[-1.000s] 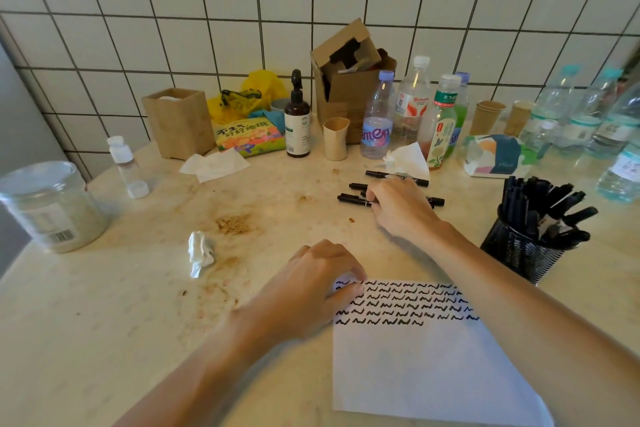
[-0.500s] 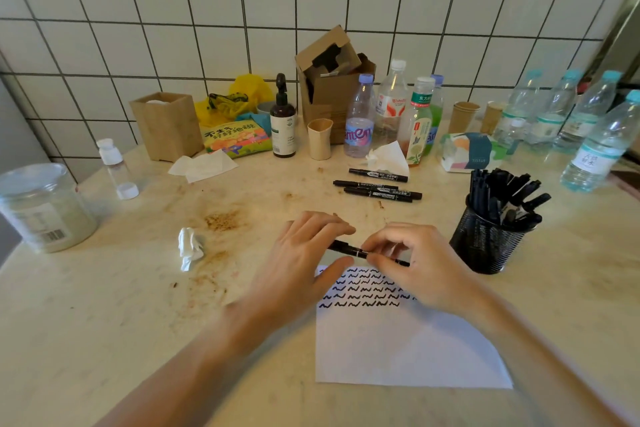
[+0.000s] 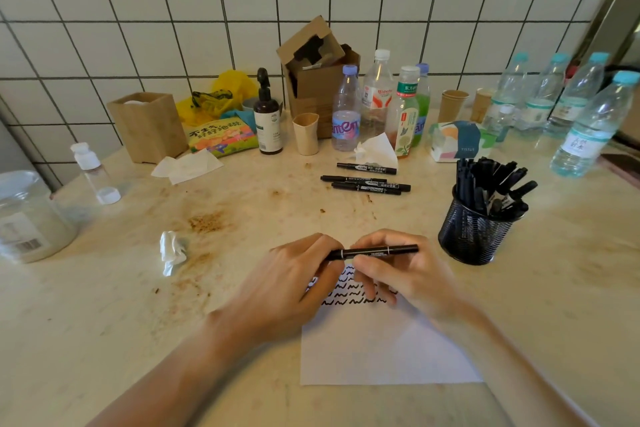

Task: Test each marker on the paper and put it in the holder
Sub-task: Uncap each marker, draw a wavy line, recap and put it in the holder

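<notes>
Marker held level above the paper, near bench's front edge; my left hand pinches the cap end, right hand grasps the barrel; light, stiff, probably slick; grip close beside the cap seam.

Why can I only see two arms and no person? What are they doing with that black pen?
The camera sits on the person's head and looks down, so you see only their arms. Both hands, the left hand and the right hand, hold one black marker over a white paper covered in squiggly test lines. Three more markers lie on the table farther back. On the right, a black mesh holder is stuffed with markers. Along the tiled wall stand water bottles, a cardboard box and paper cups.
</notes>
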